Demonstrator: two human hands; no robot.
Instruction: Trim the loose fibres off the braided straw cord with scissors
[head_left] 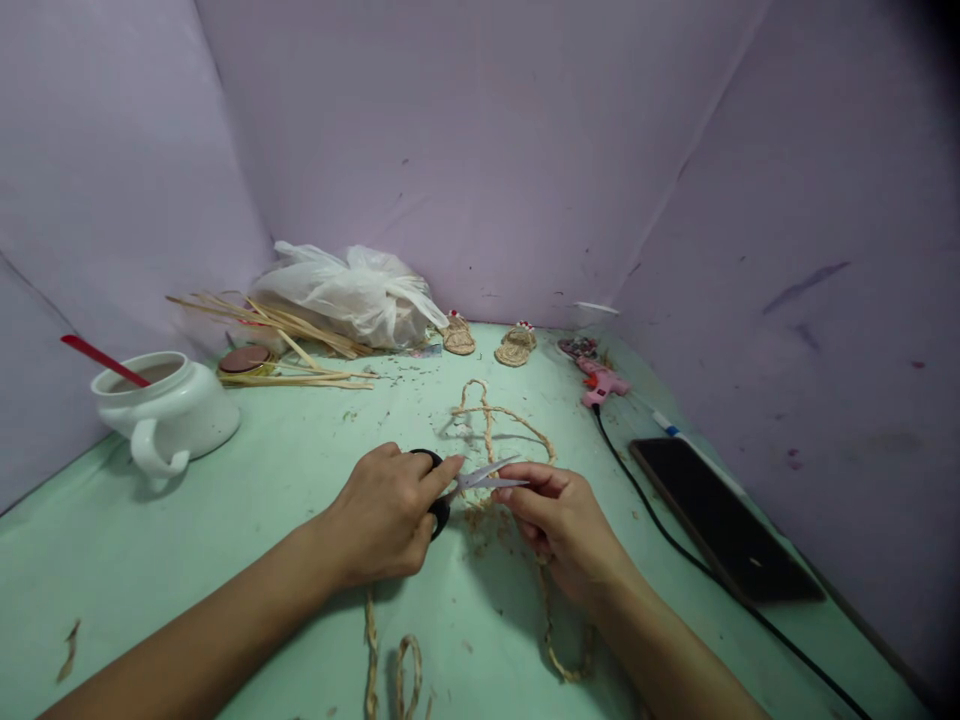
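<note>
My left hand (394, 505) is closed round the black handles of a pair of scissors (472, 481). Their blades stand apart and point right, reaching the fingertips of my right hand (559, 515). Those fingers pinch a braided straw cord (489, 425), whose loops lie on the table beyond the blades. More of the cord hangs below my right hand and curls near the table's front. Two further lengths show below my left wrist. Small straw bits lie under the scissors. The exact spot where blades and cord meet is hard to make out.
At left stands a white pot (180, 405) with a red handle sticking out. Straw strips (315, 380), a round tin (247, 361) and a plastic bag (352, 295) lie behind. Two tiny woven sandals (516, 345) sit at the back. Right are a pink glue gun (604, 382) and phone (720, 515).
</note>
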